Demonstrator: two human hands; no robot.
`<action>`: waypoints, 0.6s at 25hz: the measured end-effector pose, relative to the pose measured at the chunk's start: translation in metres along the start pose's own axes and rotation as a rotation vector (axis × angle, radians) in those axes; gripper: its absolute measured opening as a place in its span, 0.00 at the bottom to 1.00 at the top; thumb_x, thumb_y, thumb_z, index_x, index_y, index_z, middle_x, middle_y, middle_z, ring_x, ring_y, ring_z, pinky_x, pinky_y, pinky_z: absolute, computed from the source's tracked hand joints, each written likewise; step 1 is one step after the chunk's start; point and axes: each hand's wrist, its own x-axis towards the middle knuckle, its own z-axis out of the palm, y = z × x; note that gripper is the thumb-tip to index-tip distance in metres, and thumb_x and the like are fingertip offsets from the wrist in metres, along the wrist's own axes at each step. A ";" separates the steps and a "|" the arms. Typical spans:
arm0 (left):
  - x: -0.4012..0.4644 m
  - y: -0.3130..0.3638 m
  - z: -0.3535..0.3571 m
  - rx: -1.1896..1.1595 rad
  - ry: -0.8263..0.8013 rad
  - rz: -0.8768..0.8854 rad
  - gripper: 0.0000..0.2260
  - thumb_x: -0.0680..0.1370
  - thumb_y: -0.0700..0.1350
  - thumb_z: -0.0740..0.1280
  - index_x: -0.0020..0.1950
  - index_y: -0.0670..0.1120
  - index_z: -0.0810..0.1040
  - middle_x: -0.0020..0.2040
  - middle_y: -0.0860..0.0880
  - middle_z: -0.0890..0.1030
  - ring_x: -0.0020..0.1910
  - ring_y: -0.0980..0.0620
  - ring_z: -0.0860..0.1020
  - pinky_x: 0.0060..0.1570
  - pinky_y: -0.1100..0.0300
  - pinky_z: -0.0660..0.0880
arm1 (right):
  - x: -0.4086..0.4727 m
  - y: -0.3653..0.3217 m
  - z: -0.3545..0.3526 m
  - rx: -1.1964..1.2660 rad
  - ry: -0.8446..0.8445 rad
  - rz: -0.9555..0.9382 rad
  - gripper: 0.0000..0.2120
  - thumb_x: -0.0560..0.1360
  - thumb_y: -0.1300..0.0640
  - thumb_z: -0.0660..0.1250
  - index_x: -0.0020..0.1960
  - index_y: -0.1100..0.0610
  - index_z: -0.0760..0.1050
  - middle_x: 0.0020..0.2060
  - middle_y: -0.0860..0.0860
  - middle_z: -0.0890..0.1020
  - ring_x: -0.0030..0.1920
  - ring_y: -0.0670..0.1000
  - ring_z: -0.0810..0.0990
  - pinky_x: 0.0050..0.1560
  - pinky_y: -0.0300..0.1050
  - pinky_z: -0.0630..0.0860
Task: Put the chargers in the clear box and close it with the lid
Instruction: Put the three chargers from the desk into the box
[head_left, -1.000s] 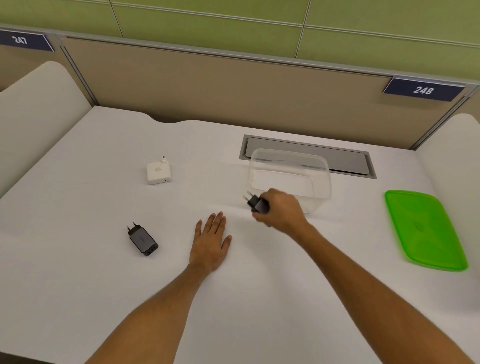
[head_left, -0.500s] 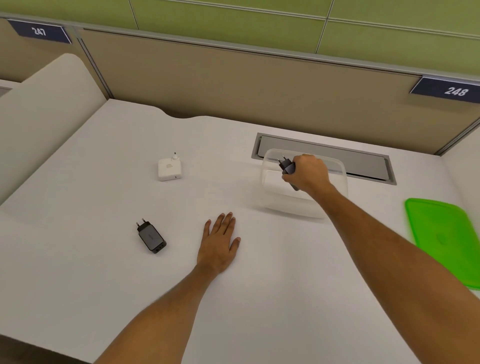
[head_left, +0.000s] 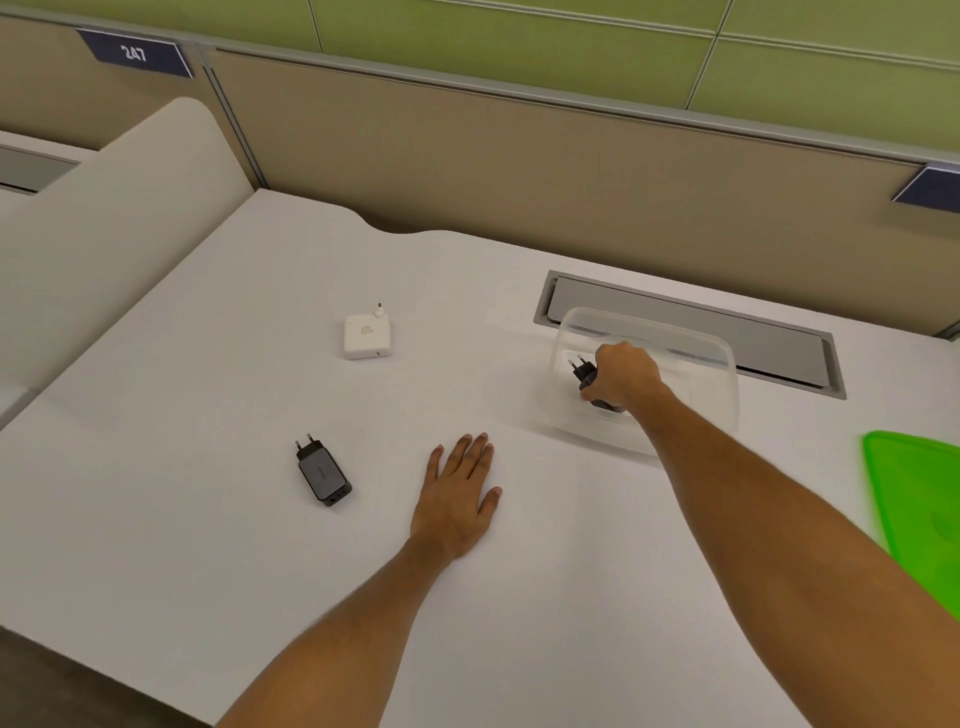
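The clear box (head_left: 719, 358) stands open on the white desk, right of centre. My right hand (head_left: 626, 376) is down inside it, shut on a black charger (head_left: 586, 375) whose plug pins point up and left. A second black charger (head_left: 321, 472) lies flat on the desk at the left front. A white charger (head_left: 368, 334) sits farther back, left of the box. My left hand (head_left: 457, 496) rests palm down on the desk between the black charger and the box, fingers spread, holding nothing. The green lid (head_left: 919, 499) lies at the right edge, partly cut off.
A grey cable slot (head_left: 727, 332) is recessed in the desk (head_left: 182, 389) just behind the box. A beige partition (head_left: 519, 171) closes off the back. A curved white divider (head_left: 98, 249) rises at the left. The desk's front edge runs along the lower left.
My right hand carried the black charger from in front of the box up over its rim and down inside. The left hand stayed flat. The view shifted right.
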 end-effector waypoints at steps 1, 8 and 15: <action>0.000 0.000 0.000 0.001 -0.002 0.001 0.29 0.79 0.58 0.42 0.78 0.49 0.49 0.79 0.53 0.49 0.78 0.54 0.45 0.75 0.50 0.39 | 0.001 -0.001 0.002 -0.007 -0.012 -0.005 0.16 0.66 0.50 0.72 0.49 0.58 0.76 0.38 0.53 0.74 0.39 0.56 0.74 0.36 0.44 0.70; 0.001 0.001 -0.001 -0.001 -0.014 -0.005 0.28 0.79 0.58 0.42 0.78 0.49 0.48 0.79 0.53 0.48 0.78 0.54 0.44 0.76 0.48 0.41 | 0.007 -0.007 0.017 -0.040 -0.017 -0.049 0.11 0.70 0.52 0.67 0.47 0.59 0.76 0.44 0.57 0.81 0.40 0.57 0.75 0.38 0.45 0.70; 0.000 0.001 -0.003 -0.023 -0.016 -0.005 0.28 0.79 0.58 0.43 0.78 0.49 0.48 0.79 0.53 0.48 0.78 0.54 0.44 0.76 0.48 0.42 | 0.006 -0.013 0.000 -0.098 0.034 -0.014 0.21 0.68 0.39 0.69 0.47 0.56 0.73 0.38 0.51 0.75 0.38 0.55 0.74 0.37 0.44 0.70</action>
